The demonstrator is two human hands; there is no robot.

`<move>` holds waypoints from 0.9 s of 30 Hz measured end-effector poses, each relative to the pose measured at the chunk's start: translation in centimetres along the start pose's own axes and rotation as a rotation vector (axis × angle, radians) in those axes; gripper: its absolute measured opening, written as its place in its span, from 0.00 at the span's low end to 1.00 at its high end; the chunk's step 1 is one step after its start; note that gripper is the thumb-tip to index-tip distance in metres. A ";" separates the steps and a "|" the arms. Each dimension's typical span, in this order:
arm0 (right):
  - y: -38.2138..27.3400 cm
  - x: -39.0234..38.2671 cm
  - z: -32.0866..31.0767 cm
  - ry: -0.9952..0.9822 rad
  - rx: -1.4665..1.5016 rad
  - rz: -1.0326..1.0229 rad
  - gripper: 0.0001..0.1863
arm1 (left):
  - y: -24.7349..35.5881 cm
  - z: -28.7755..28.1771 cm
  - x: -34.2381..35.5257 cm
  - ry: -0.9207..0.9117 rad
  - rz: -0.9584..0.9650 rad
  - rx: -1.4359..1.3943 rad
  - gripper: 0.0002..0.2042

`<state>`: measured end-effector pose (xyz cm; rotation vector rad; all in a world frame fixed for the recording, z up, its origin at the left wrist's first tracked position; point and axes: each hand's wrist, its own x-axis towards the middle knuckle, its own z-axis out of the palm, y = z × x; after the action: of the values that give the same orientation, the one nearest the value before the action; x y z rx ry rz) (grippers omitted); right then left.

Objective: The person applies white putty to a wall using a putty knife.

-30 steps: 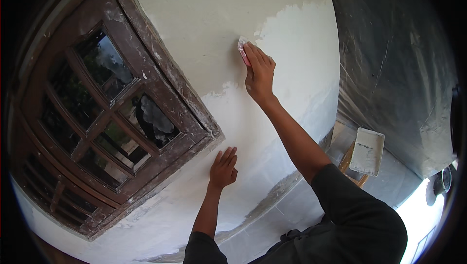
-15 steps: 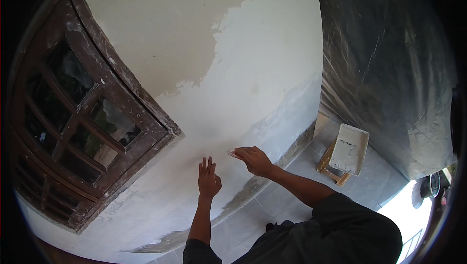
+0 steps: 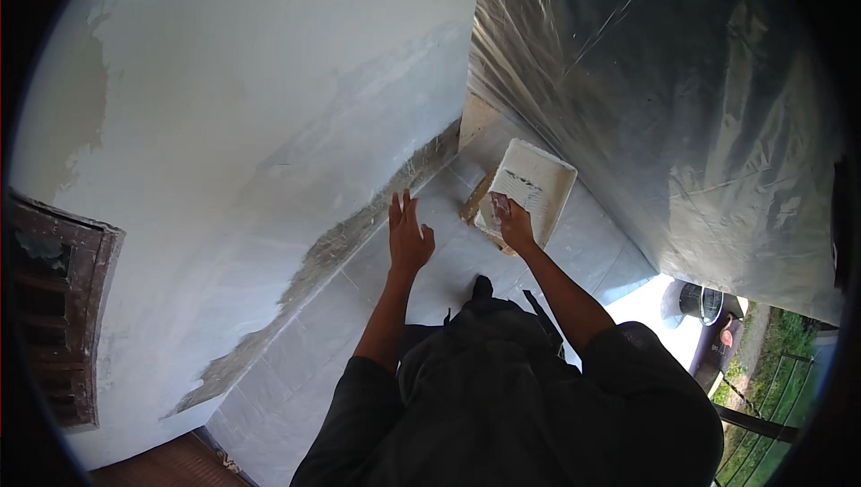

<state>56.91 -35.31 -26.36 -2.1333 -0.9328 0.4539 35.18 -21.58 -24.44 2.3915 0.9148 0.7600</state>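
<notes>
The fingers [image 3: 508, 210] of the right hand [image 3: 517, 230] are closed around a small, flat, pinkish-white hand tool [image 3: 498, 205], which sits between the fingertips and juts out a little to their left; its finer shape is too small to tell. Directly beneath these fingers lies the near left part of a white, rectangular, ribbed tray [image 3: 551, 173], stretching beyond them and to their right; whether tool and tray touch, I cannot tell. A brown wooden stool [image 3: 474, 205] shows under the tray, just left of the same fingers.

The left hand [image 3: 409, 243] is bare, its fingers extended and parted, gripping nothing. Left of it rises a white-coated wall [image 3: 224, 119] with a rough grey strip [image 3: 327, 258] along its base; below spreads a grey tiled floor [image 3: 296, 366]. Beyond the right fingers hangs a translucent plastic sheet [image 3: 664, 119].
</notes>
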 end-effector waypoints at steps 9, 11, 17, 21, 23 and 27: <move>13.8 -1.8 -4.7 -0.129 -0.018 0.340 0.15 | 5.9 16.2 -2.0 -0.312 -0.205 -0.158 0.33; 15.2 -1.3 -4.5 -0.074 -0.009 0.345 0.16 | 4.9 19.0 -2.6 -0.339 -0.253 -0.181 0.33; 21.5 4.8 -2.9 0.031 -0.058 0.244 0.16 | 1.5 27.1 -2.7 -0.357 -0.321 -0.155 0.35; 24.9 10.2 -1.3 0.063 -0.160 0.162 0.15 | 0.0 31.1 -2.7 -0.322 -0.343 -0.186 0.39; 26.1 12.5 -0.5 0.072 -0.260 0.133 0.15 | -0.6 32.5 -3.1 -0.349 -0.353 -0.211 0.41; 28.0 15.2 0.7 0.134 -0.327 -0.062 0.15 | -1.5 34.2 -3.8 -0.332 -0.322 -0.225 0.42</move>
<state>79.99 -36.41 -48.33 -2.3847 -1.0498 0.1303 53.95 -30.92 -51.83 2.0257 0.9817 0.3119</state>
